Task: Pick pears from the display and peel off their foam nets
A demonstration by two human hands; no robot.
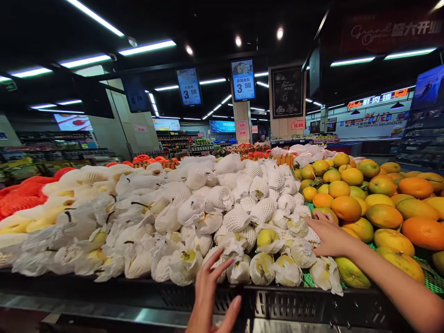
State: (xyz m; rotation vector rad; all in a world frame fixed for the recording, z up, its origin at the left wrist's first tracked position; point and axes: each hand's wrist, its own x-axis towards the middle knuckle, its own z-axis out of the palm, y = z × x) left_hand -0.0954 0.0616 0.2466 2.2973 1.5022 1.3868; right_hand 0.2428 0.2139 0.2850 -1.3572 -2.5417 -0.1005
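My left hand is raised at the front edge of the display, fingers spread and holding nothing. It is close to several pears in white paper, one of them a partly unwrapped pear. On the right, my right hand reaches to the border between pears and orange-green fruit. Its fingers curve around a foam-wrapped pear, with some fingertips hidden. Left of it, a green pear shows through its open wrapping.
Round orange-green fruit is heaped on green matting at the right. Fruit in red nets lies far left. A black slatted crate edge runs along the front. Price screens hang overhead.
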